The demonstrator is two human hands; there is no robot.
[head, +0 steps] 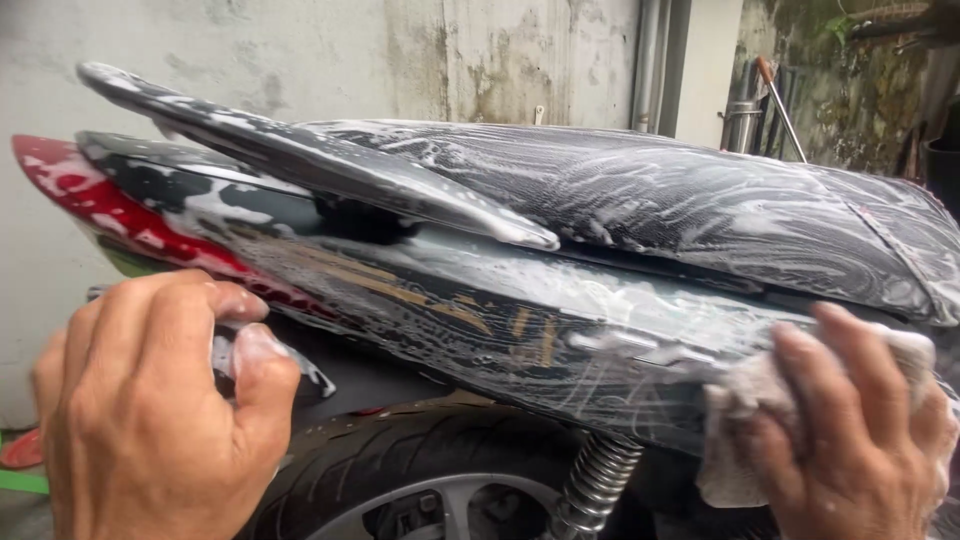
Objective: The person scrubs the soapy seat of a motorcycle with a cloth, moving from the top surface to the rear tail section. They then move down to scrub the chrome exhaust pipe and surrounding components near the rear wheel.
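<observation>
Scooter rear body (560, 300), black and filmed with suds from seat (700, 190) down to side panel, fills the frame from 9 to 3 o'clock; step in hand judged as the soaping scrub of the side panel. Right hand (860, 440) at 4 o'clock, grip closed around a wet white cloth (745, 420) pressed on the panel's lower edge. Left hand (150, 400) at 8 o'clock, grip curled on the rear fender edge (300, 365) under the red tail light (90, 200) (bracing, apparently).
</observation>
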